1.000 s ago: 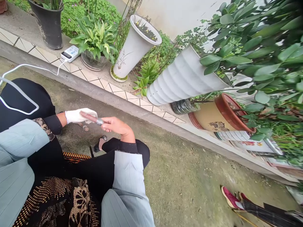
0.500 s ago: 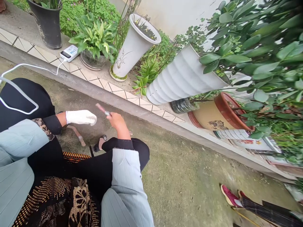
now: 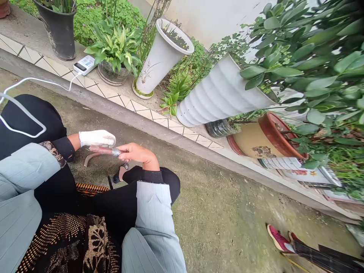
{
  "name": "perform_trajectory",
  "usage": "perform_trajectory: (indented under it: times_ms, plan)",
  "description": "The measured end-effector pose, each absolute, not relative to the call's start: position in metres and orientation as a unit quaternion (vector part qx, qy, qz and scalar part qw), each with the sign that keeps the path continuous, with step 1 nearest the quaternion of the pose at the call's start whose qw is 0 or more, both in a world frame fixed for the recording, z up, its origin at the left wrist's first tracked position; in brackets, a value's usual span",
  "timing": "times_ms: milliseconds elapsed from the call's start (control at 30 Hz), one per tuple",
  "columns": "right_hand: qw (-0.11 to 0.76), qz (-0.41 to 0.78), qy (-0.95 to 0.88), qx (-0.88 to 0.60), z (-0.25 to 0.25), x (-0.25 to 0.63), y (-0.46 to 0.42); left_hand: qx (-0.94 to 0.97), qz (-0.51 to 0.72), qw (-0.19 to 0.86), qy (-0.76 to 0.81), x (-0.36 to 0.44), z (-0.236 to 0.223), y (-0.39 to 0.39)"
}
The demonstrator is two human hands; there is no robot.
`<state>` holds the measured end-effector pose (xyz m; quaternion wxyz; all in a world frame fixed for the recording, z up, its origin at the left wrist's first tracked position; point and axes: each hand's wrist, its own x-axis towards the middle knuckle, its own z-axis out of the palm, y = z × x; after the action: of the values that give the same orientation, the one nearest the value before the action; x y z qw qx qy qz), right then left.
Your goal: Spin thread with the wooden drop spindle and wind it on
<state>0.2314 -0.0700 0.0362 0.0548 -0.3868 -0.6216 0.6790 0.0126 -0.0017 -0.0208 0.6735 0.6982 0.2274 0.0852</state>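
Together, the gloved left hand and the bare right hand meet on a reddish rod, which lies lengthwise between them, its silver band nearer the right.

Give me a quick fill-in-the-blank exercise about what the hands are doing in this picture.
1. The left hand wears a white ____.
2. The right hand is ____ and touches a reddish bent rod.
3. A silver band circles the rod ____ the two hands.

Missing words: glove; bare; between.
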Motion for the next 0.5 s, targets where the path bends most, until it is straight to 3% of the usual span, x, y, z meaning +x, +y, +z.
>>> perform_trajectory:
  times_ms: [200, 267, 333, 400, 500]
  plan:
    - [0.343, 0.573, -0.523, -0.529, 0.028, 0.237, -0.063, 0.646, 0.111, 0.719, 0.232, 0.022, -0.037, -0.012]
    - [0.386, 0.490, -0.482, -0.615, 0.021, 0.241, -0.055, 0.653, 0.085, 0.714, 0.240, 0.023, -0.034, -0.015]
    - [0.325, 0.408, -0.492, -0.697, 0.016, 0.244, -0.049, 0.667, 0.059, 0.707, 0.228, 0.022, -0.027, -0.015]
    - [0.183, 0.341, -0.544, -0.745, 0.013, 0.244, -0.047, 0.685, 0.057, 0.692, 0.219, 0.019, -0.019, -0.014]
    - [-0.055, 0.392, -0.623, -0.675, 0.011, 0.237, -0.050, 0.709, 0.105, 0.655, 0.240, 0.013, -0.011, -0.008]
